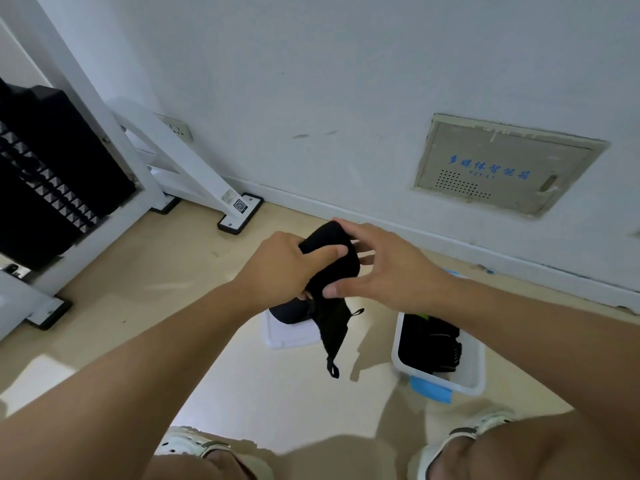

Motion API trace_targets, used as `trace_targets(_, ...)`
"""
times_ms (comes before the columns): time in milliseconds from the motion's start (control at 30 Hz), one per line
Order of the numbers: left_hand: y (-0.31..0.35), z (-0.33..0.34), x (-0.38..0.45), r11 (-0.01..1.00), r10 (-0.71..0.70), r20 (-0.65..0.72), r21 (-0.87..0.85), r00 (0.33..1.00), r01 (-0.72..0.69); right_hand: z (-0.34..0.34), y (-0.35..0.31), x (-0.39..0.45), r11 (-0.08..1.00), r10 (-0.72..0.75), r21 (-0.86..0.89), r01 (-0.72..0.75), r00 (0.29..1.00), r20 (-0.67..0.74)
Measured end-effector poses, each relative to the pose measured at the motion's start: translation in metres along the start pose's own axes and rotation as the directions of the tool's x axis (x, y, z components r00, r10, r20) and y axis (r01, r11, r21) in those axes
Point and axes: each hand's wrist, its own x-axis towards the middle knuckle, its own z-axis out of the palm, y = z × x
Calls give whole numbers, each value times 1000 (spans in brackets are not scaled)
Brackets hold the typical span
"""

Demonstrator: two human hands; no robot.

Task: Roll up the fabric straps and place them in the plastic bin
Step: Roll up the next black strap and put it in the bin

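I see the black fabric strap point(330, 261) held up in the air between both hands, above the floor point(145, 282). Its upper part is wound into a thick roll, and a loose tail hangs down from it, ending in a small loop. My left hand point(287, 268) has its grip closed on the roll, thumb pressed across the front. My right hand point(384, 265) touches the roll's far side with fingers spread and mostly straight, thumb tip against the lower edge, so that grip is open.

Below the hands, a white plastic bin point(294, 336) sits on the floor with a dark rolled piece inside. To its right stands a second white bin point(471, 362) holding more black straps, with a blue handle at its near end. Behind them is the white wall point(346, 81) with a panel point(502, 164), and a white frame point(194, 168) at left.
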Motion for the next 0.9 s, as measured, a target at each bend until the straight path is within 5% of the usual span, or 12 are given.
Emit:
trace_targets(267, -6, -2, -2, 969, -89, 93, -221, 992, 108, 36, -5, 6, 977, -21, -213, -19, 983, -184)
trace_targets(533, -5, -12, -3, 890, -123, 140, -423, 982, 172, 31, -4, 13, 988, -35, -152, 18, 993, -110)
trace_targets(767, 5, -18, -10, 686, -100, 294, -672, 950, 280, 26, -5, 13, 998, -22, 52, 34, 978, -209)
trace_targets(900, 6, -12, -9, 666, -89, 276, -698, 957, 263, 28, -4, 14, 997, -52, 48, 67, 963, -266)
